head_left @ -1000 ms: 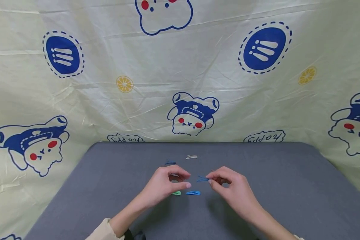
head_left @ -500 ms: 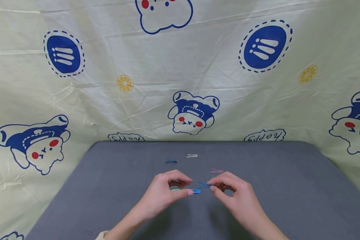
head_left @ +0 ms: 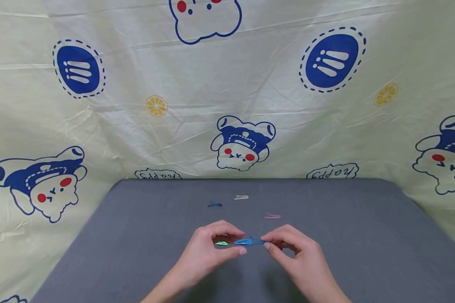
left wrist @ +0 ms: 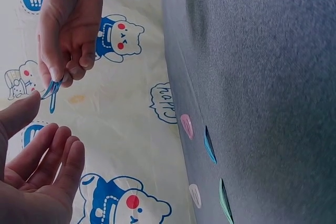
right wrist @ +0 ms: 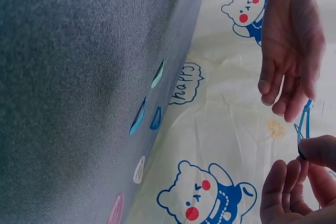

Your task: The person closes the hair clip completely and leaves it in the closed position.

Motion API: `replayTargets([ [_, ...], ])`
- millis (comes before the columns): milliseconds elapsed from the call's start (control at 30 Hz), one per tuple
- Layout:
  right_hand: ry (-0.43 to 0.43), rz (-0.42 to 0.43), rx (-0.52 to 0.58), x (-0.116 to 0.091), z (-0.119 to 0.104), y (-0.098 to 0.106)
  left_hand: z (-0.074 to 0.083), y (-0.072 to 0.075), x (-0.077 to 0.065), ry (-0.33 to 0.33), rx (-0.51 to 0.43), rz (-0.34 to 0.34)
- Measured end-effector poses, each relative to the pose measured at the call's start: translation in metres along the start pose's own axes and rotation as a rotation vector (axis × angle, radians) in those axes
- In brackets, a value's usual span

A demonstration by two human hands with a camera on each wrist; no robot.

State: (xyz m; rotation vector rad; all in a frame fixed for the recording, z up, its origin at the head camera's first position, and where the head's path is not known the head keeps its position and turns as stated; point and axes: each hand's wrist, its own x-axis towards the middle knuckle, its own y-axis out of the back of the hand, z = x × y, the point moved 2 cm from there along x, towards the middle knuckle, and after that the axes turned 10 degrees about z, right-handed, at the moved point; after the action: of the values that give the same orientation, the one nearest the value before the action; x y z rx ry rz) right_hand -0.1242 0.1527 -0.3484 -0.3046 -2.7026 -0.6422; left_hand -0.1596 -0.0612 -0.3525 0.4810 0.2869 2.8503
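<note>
My right hand (head_left: 297,250) pinches a blue snap hair clip (left wrist: 52,98) at one end, between thumb and fingers. The clip stands unsnapped, its two parts spread in a narrow V. Facing it, my left hand (head_left: 208,248) holds nothing; thumb and fingers are parted, with the clip's free end close by in the left wrist view. Both hands are raised over the grey table. Beyond them, a bright blue hair clip (head_left: 243,242) and a green hair clip (head_left: 221,243) lie on the cloth, the green one partly behind my left hand in the head view.
Farther back on the grey table (head_left: 155,219) lie a dark blue hair clip (head_left: 215,204), a white hair clip (head_left: 241,197) and a pink hair clip (head_left: 272,216). A pale printed curtain (head_left: 189,84) hangs behind the table's far edge.
Both hands have come lower in the head view, the right one carrying the blue hair clip toward me. The pink hair clip, mostly hidden before, now shows behind the right hand.
</note>
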Motion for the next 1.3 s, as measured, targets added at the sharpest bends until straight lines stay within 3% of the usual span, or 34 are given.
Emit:
replayTargets([
  [300,0.024,0.006,-0.018,-0.004,-0.001,-0.002,-0.002,-0.007,-0.005,-0.056,0.005,-0.012],
  [467,0.143,0.021,-0.019,-0.006,0.000,-0.003,-0.003,-0.010,-0.007,-0.096,0.026,0.005],
  [633,0.180,0.025,-0.005,-0.009,0.000,-0.006,-0.004,-0.011,-0.008,-0.125,0.044,0.035],
  [900,0.121,0.038,-0.014,-0.011,0.001,-0.010,-0.004,-0.011,-0.008,-0.137,0.070,0.091],
  [1033,0.081,0.045,0.004,-0.011,0.002,-0.012,-0.003,-0.011,-0.009,-0.182,0.102,0.123],
  [1167,-0.015,0.043,0.026,-0.012,0.002,-0.014,-0.002,-0.012,-0.011,-0.235,0.129,0.162],
  [1300,-0.080,0.039,0.103,-0.013,0.003,-0.017,-0.002,-0.013,-0.011,-0.284,0.129,0.195],
])
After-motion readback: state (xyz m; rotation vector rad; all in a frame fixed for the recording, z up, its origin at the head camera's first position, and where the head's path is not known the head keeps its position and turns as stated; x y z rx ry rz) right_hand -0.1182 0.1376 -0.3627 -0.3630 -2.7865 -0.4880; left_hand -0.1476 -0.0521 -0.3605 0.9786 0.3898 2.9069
